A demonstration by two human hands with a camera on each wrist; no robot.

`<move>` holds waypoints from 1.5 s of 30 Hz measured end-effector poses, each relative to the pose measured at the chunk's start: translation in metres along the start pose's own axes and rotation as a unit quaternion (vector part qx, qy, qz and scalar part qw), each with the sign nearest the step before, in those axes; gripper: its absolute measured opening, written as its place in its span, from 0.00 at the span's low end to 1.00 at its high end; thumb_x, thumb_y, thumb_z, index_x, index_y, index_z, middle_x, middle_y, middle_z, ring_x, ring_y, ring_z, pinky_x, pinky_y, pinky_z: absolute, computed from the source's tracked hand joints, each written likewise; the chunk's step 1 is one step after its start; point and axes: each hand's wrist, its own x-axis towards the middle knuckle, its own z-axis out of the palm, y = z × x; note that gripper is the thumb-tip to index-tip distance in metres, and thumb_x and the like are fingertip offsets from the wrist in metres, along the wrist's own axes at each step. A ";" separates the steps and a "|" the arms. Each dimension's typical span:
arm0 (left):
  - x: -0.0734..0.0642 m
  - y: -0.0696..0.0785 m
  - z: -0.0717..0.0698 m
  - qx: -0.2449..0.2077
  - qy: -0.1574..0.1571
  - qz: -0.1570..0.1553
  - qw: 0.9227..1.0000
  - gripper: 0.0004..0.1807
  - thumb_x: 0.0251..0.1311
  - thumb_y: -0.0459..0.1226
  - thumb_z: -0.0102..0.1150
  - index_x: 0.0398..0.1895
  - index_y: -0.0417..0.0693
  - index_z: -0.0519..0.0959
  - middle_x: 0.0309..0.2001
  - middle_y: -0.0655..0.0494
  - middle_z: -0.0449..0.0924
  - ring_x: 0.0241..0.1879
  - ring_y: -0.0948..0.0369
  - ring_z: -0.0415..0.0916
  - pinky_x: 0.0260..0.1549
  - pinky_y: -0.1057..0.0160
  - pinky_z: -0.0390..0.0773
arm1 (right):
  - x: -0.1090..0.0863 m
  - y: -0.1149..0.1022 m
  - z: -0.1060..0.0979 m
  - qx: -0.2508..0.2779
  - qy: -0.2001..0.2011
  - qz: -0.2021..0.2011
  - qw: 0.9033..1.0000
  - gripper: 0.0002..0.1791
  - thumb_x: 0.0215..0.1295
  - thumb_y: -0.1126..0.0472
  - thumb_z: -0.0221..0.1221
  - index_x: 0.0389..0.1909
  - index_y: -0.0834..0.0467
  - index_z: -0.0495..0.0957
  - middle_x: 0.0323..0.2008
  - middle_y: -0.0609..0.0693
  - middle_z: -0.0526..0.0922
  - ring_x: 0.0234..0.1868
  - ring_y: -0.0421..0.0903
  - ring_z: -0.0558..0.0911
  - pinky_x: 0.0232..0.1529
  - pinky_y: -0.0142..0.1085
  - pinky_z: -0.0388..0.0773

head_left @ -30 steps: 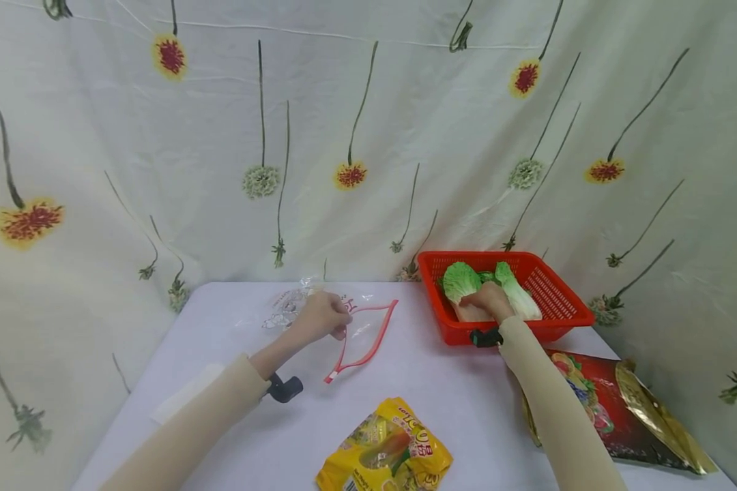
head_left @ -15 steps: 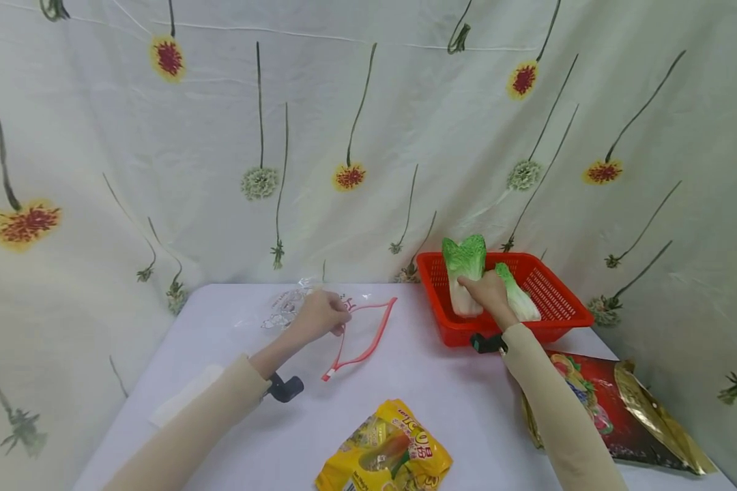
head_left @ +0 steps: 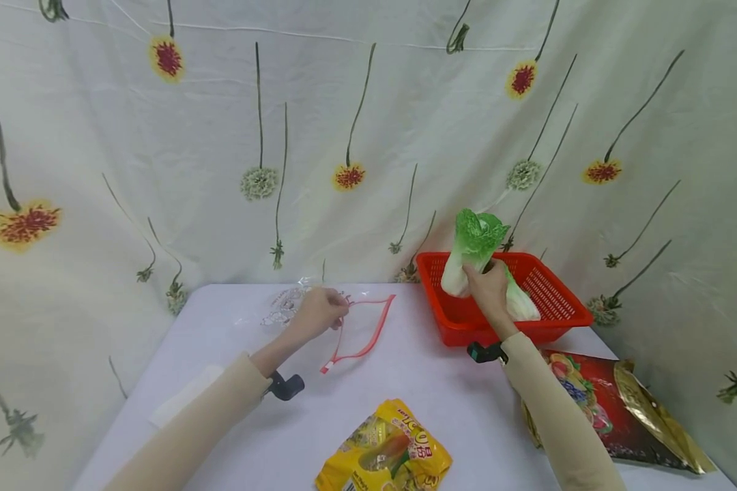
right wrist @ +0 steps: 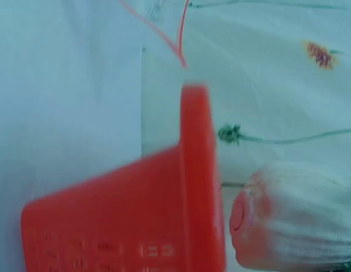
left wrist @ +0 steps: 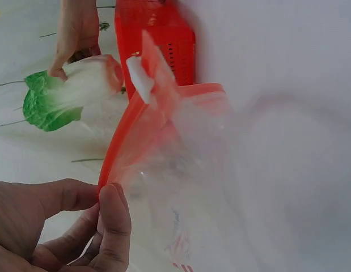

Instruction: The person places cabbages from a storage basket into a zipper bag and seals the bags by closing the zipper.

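My right hand (head_left: 490,290) grips a napa cabbage (head_left: 471,252) by its white stalk, leafy green end up, at the left side of the red basket (head_left: 565,326). The right wrist view shows the cabbage's pale base (right wrist: 249,221) beside the basket's rim (right wrist: 198,170); the hand is outside that view. My left hand (head_left: 321,310) pinches the edge of a clear zip bag with a red seal strip (head_left: 377,334), its mouth spread apart. In the left wrist view, thumb and forefinger hold the red strip (left wrist: 115,150), and a white slider (left wrist: 140,79) sits near its end.
Another napa cabbage (head_left: 521,300) lies in the basket. A yellow snack bag (head_left: 388,450) is at the table's front, a red and gold bag (head_left: 626,416) at the right under the forearm. A whitish flat piece (head_left: 187,392) lies at left. Behind hangs a flowered cloth (head_left: 319,123).
My right hand has lifted the cabbage up from inside the basket, and its leafy end now tilts to the right. My left hand stays nearly still with the bag.
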 end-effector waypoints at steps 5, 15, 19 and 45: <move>0.003 -0.001 0.000 0.012 0.016 -0.013 1.000 0.08 0.60 0.35 0.60 0.40 0.41 0.82 0.35 0.46 0.84 0.29 0.59 0.80 0.29 0.65 0.80 | -0.016 -0.015 0.009 0.019 -0.012 -0.027 0.999 0.32 0.64 0.46 0.59 0.57 0.67 0.62 0.47 0.61 0.71 0.42 0.53 0.71 0.40 0.39 0.68; 0.004 0.008 -0.001 -0.016 0.026 -0.007 1.000 0.10 0.62 0.35 0.57 0.43 0.39 0.80 0.30 0.48 0.83 0.29 0.59 0.82 0.35 0.62 0.81 | -0.061 -0.031 0.046 0.097 -0.088 -0.071 0.989 0.31 0.64 0.59 0.60 0.64 0.68 0.61 0.58 0.64 0.72 0.59 0.55 0.72 0.59 0.45 0.70; 0.004 0.009 -0.001 -0.026 0.036 0.012 0.999 0.09 0.63 0.34 0.57 0.42 0.39 0.80 0.31 0.47 0.83 0.29 0.59 0.81 0.32 0.63 0.81 | -0.083 -0.043 0.054 0.138 -0.147 -0.106 0.974 0.32 0.64 0.66 0.59 0.66 0.71 0.58 0.61 0.68 0.70 0.63 0.58 0.71 0.61 0.47 0.71; 0.003 0.001 0.013 -0.084 0.083 0.060 0.991 0.07 0.58 0.29 0.60 0.39 0.34 0.81 0.37 0.40 0.83 0.27 0.59 0.81 0.29 0.64 0.82 | -0.104 -0.013 0.090 0.147 -0.304 -0.066 0.939 0.39 0.59 0.48 0.66 0.69 0.41 0.58 0.65 0.44 0.70 0.65 0.45 0.71 0.62 0.43 0.74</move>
